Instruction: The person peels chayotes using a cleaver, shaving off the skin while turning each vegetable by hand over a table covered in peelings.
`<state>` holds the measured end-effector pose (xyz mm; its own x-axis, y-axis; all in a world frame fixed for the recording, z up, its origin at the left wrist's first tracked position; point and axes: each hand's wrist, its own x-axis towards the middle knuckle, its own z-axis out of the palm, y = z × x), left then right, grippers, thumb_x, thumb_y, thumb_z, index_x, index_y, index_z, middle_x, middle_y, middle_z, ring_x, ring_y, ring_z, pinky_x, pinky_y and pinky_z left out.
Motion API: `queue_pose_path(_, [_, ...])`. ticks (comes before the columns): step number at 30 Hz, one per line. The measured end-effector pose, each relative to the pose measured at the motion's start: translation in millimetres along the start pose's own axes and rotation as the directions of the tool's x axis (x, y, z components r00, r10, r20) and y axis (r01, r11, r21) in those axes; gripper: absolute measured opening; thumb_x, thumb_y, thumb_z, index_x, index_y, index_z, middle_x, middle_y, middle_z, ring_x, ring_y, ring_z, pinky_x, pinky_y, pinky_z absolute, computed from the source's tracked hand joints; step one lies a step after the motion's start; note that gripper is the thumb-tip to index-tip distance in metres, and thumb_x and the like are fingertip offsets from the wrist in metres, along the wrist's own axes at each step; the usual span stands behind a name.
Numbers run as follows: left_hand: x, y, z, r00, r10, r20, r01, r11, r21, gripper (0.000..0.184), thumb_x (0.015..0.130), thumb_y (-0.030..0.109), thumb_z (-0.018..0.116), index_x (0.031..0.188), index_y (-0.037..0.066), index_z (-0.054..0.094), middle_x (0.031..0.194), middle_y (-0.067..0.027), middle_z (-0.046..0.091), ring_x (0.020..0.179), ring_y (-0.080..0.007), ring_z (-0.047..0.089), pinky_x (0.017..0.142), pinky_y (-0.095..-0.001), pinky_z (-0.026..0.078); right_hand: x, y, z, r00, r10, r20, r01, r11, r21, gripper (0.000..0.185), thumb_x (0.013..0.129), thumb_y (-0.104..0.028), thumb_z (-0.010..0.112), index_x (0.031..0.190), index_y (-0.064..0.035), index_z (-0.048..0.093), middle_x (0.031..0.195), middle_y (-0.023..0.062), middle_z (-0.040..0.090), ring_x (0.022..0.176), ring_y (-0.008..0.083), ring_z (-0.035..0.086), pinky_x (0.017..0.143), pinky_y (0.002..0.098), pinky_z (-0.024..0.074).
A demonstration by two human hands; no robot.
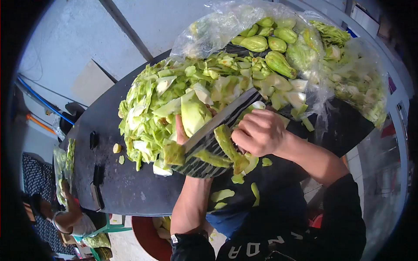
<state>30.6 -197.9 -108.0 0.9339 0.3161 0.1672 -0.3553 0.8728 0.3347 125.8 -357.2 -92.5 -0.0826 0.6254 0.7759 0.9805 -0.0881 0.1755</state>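
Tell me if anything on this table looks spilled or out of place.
Only slightly: a yellowish stub and a small green slice lie stray on the dark table, apart from the heap of cut pieces, perhaps dropped from it.

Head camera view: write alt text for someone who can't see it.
A person's left hand holds a pale green vegetable behind a broad knife in the right hand. A heap of green peelings covers much of the dark table, near whole vegetables and clear plastic.
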Motion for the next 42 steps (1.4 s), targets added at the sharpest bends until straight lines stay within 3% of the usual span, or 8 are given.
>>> queue_pose_path(3, [0.9,-2.8,22.7,0.860,0.134,-0.493,-0.057,0.984,0.170,0.054,0.098,0.050,0.041,0.127,0.006,0.053,0.115,-0.0129,0.062,0.105,-0.0279,0.060,0.094,-0.0416,0.049,-4.6,19.0,7.2,0.975,0.210,0.072,-0.213,0.976,0.035,0.017,0.067,-0.019,0.066,0.069,-0.0118,0.051,0.056,0.0015,0.051,0.053,0.0206,0.058,0.047,0.0350,0.0455])
queue_pose_path(11, [2.7,12.3,-3.1,0.991,0.071,-0.115,-0.050,0.983,0.179,0.055,0.096,0.052,0.043,0.122,0.005,0.058,0.113,-0.0122,0.064,0.103,-0.0264,0.061,0.091,-0.0412,0.049,-0.5,12.6,-5.5,0.972,0.205,0.118,-0.225,0.953,0.204,0.025,0.056,-0.011,0.072,0.070,-0.0099,0.051,0.060,0.0037,0.055,0.056,0.0258,0.061,0.048,0.0392,0.0472])
queue_pose_path(15, [8.3,8.6,21.7,0.927,0.149,-0.345,-0.122,0.988,0.099,0.047,0.096,0.045,0.049,0.122,0.007,0.058,0.109,-0.0097,0.066,0.099,-0.0251,0.062,0.090,-0.0400,0.049,-8.5,29.7,2.1,0.915,0.354,0.193,-0.392,0.894,0.217,0.027,0.058,-0.009,0.072,0.073,-0.0081,0.050,0.065,0.0056,0.059,0.060,0.0285,0.062,0.049,0.0402,0.0468])
queue_pose_path(21, [3.5,14.6,14.2,0.987,0.077,-0.139,-0.046,0.977,0.209,0.047,0.096,0.044,0.047,0.122,0.007,0.057,0.109,-0.0110,0.066,0.100,-0.0260,0.062,0.088,-0.0406,0.050,-3.5,21.0,-6.6,0.944,0.272,0.186,-0.318,0.900,0.297,0.020,0.063,-0.007,0.069,0.075,-0.0099,0.053,0.064,0.0073,0.059,0.060,0.0321,0.062,0.049,0.0418,0.0467])
queue_pose_path(25, [3.1,13.6,12.8,0.987,0.032,-0.155,-0.002,0.981,0.195,0.045,0.098,0.043,0.043,0.123,0.008,0.057,0.112,-0.0086,0.065,0.099,-0.0253,0.063,0.086,-0.0431,0.051,-7.7,33.5,4.4,0.808,0.536,0.244,-0.573,0.811,0.117,0.014,0.071,-0.010,0.067,0.078,-0.0090,0.055,0.068,0.0105,0.063,0.061,0.0357,0.062,0.051,0.0439,0.0474])
queue_pose_path(31, [5.3,6.4,14.1,0.966,0.081,-0.246,-0.026,0.975,0.219,0.046,0.099,0.043,0.041,0.123,0.006,0.057,0.112,-0.0100,0.065,0.097,-0.0257,0.064,0.085,-0.0430,0.052,-1.4,31.9,-8.6,0.929,0.242,0.282,-0.327,0.891,0.315,0.013,0.077,-0.016,0.065,0.086,-0.0077,0.060,0.072,0.0133,0.065,0.072,0.0372,0.065,0.058,0.0456,0.0513])
queue_pose_path(34, [4.6,4.1,17.9,0.963,0.024,-0.267,0.024,0.984,0.174,0.048,0.098,0.043,0.041,0.122,0.004,0.057,0.107,-0.0160,0.064,0.086,-0.0274,0.063,0.072,-0.0411,0.051,-6.6,51.0,1.2,0.557,0.725,0.406,-0.741,0.654,-0.151,0.016,0.078,-0.013,0.065,0.090,-0.0047,0.063,0.078,0.0192,0.067,0.071,0.0424,0.063,0.063,0.0476,0.0512])
queue_pose_path(42, [7.7,8.6,18.2,0.973,-0.023,-0.229,0.027,1.000,0.016,0.050,0.098,0.044,0.042,0.124,0.003,0.055,0.111,-0.0174,0.061,0.099,-0.0285,0.058,0.088,-0.0413,0.048,-12.3,45.6,4.0,0.732,0.617,0.288,-0.654,0.755,0.042,0.017,0.075,-0.016,0.068,0.083,-0.0042,0.058,0.077,0.0152,0.065,0.067,0.0400,0.062,0.058,0.0468,0.0491])
